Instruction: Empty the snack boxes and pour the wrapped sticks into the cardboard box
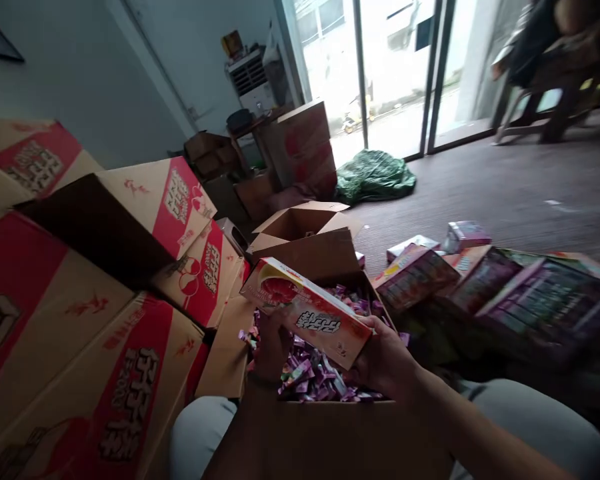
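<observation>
Between my two hands is a long candy box (307, 313), orange and red with fruit pictures and white lettering, tilted down to the right. My left hand (273, 347) grips its left part from below, with the fingers partly hidden. At the right end, my right hand (387, 357) holds it with the thumb at the top corner. Directly beneath stands an open carton (223, 353) full of small purple wrapped candies (315, 377).
Large red-and-tan cartons (135, 387) are stacked at the left. Several packed candy boxes (417, 273) lie on the right. Another open carton (300, 223) sits beyond, with a green sheet (375, 175) near the glass doors. A person (545, 40) is at the far right.
</observation>
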### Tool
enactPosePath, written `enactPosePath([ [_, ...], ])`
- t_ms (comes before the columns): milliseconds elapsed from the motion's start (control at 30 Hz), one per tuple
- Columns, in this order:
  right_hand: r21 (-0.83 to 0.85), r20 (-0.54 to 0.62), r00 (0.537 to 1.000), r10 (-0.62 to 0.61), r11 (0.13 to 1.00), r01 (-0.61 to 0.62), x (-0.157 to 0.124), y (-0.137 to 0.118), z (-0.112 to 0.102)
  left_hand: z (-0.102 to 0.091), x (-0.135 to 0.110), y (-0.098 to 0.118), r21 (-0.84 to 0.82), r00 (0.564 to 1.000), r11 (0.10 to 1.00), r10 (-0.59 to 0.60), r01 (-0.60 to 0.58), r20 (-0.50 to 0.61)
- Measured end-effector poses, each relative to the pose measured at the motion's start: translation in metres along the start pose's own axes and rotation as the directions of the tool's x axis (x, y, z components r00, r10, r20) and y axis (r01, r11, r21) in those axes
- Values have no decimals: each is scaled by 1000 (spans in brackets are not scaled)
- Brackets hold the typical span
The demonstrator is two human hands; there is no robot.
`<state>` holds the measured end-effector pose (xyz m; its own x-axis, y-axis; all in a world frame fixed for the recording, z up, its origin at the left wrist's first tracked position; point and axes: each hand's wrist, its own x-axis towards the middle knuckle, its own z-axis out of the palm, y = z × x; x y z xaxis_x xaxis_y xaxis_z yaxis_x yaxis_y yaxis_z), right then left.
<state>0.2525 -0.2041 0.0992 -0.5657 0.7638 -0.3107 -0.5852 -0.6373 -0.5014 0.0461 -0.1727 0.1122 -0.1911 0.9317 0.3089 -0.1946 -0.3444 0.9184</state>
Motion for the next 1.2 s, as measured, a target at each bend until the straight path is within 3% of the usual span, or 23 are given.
enactPosePath([
  [67, -196, -64, 997, 31, 980, -43, 21, -4, -7, -6, 2, 4, -62, 1000, 998, -17, 16, -25],
  [167, -456, -153, 976, -153, 888, 68, 49, -15, -21, -8, 6, -1, -119, 997, 991, -62, 55, -49],
  [233, -494, -111, 977, -184, 863, 106, 66, -19, -29, -8, 6, -10, -181, 984, 969, -178, 171, -20],
  [267, -485, -73, 984, -164, 868, 109, 73, -19, -32, -7, 6, -16, -215, 962, 939, -271, 268, 15],
  [333, -437, 11, 993, -113, 893, 107, 85, -19, -35, -5, 4, -25, -268, 875, 833, -469, 484, 123],
  [400, -365, 81, 994, -77, 925, 102, 94, -19, -35, -1, 3, -30, -303, 796, 736, -573, 605, 196],
  [467, -304, 119, 992, -32, 950, 67, 98, -22, -33, 4, 6, -31, -333, 778, 705, -590, 627, 216],
  [567, -227, 138, 990, 37, 974, -5, 99, -29, -26, 9, 15, -30, -349, 796, 717, -567, 603, 211],
  [667, -159, 141, 990, 16, 987, 6, 98, -32, -18, 9, 26, -32, -337, 812, 739, -543, 583, 215],
  [867, -129, 68, 998, -13, 991, 21, 100, -32, -12, 1, 37, -46, -359, 747, 657, -609, 663, 266],
  [1000, -176, -65, 997, -49, 984, 36, 106, -28, -20, -4, 30, -54, -358, 708, 612, -636, 705, 306],
  [1067, -208, -123, 987, -103, 975, 76, 112, -24, -27, -4, 25, -51, -298, 707, 641, -644, 707, 292],
  [1200, -196, -110, 981, -161, 971, 138, 124, -14, -38, 3, 21, -38, -128, 722, 714, -656, 688, 222],
])
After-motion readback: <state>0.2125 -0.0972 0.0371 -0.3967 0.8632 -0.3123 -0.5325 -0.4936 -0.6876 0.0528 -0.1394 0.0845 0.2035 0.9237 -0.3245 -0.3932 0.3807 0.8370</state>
